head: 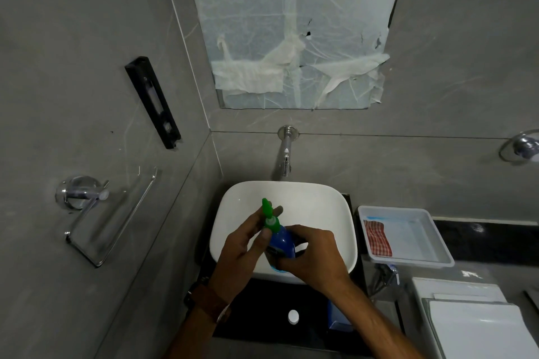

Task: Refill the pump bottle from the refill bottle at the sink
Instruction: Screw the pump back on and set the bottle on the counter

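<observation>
A blue pump bottle (280,243) with a green pump head (268,213) is held over the white sink basin (320,207). My right hand (313,256) grips the bottle's blue body from the right. My left hand (242,253) has its thumb and fingers around the green collar at the neck, just below the pump head. A small white cap (293,316) lies on the black counter in front of the basin. A blue object (335,319), mostly hidden under my right forearm, stands on the counter; I cannot tell what it is.
A chrome tap (285,154) juts from the wall above the basin. A white tray (408,237) with a red checked cloth (377,237) sits on the counter to the right. A toilet lid (478,326) is lower right, a chrome paper holder (96,213) on the left wall.
</observation>
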